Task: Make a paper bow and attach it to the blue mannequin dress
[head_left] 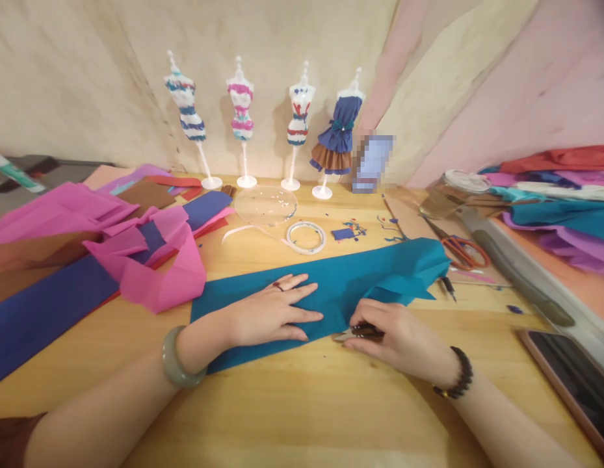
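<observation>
A long teal sheet (262,302) of thin, crepe-like material lies across the wooden table, its right end folded and crumpled. My left hand (277,309) rests flat on it with the fingers spread. At the sheet's near edge, my right hand (387,331) is closed around small thread snips (367,332) with dark handles. Their pointed metal tip faces left, beside the edge of the sheet; whether the blades touch it I cannot tell. The palm and part of the handles are hidden by my fingers.
Several small white dress forms (242,114) stand along the wall, one in a blue and brown dress (338,136). Pink sheets (160,273) pile up at left. Tape (306,238), orange-handled scissors (465,253) and a phone (569,383) lie around; folded sheets (565,221) fill the right.
</observation>
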`<state>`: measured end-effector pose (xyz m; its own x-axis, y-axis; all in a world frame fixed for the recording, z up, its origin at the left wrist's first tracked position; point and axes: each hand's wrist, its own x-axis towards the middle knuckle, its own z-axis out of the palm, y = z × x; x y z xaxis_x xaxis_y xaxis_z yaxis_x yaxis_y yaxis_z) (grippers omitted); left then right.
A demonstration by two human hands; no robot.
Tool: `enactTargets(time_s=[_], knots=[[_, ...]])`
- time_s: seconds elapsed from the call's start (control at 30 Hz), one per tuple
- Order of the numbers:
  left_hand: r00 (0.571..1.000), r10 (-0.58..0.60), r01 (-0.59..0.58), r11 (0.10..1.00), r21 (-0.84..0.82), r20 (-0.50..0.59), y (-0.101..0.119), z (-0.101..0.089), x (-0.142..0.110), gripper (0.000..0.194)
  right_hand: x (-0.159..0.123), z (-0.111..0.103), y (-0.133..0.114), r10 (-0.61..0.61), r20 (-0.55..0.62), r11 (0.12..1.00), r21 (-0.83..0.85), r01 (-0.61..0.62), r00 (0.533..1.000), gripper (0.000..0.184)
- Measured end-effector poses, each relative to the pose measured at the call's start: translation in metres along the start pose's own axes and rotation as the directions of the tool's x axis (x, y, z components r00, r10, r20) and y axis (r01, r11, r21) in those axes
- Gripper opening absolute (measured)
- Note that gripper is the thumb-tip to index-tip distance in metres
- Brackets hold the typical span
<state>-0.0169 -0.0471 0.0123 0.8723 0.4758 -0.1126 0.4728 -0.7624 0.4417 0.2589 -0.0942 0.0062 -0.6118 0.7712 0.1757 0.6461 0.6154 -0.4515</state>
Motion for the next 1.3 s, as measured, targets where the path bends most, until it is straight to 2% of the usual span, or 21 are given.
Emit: enactTargets(time_s=[0.47,0.9,1.3], knots=[[0.998,0.041,-0.042,0.999,-0.020,-0.050,-0.001,0.002,0.000,0.043,0.000,0.006,0.000,-0.017,-0.018,1.000,0.002,0.017,1.000,0.024],[0.998,0.041,-0.041,0.999,-0.007,-0.053,0.001,0.001,-0.002,0.043,0.001,0.004,-0.005,-0.002,-0.009,1.000,0.009,0.002,1.000,0.024],[0.998,0.043,-0.044,0.999,-0.020,-0.053,0.000,0.001,-0.002,0.043,-0.003,-0.008,0.000,0.046,0.003,0.999,-0.008,-0.046,0.999,0.025]])
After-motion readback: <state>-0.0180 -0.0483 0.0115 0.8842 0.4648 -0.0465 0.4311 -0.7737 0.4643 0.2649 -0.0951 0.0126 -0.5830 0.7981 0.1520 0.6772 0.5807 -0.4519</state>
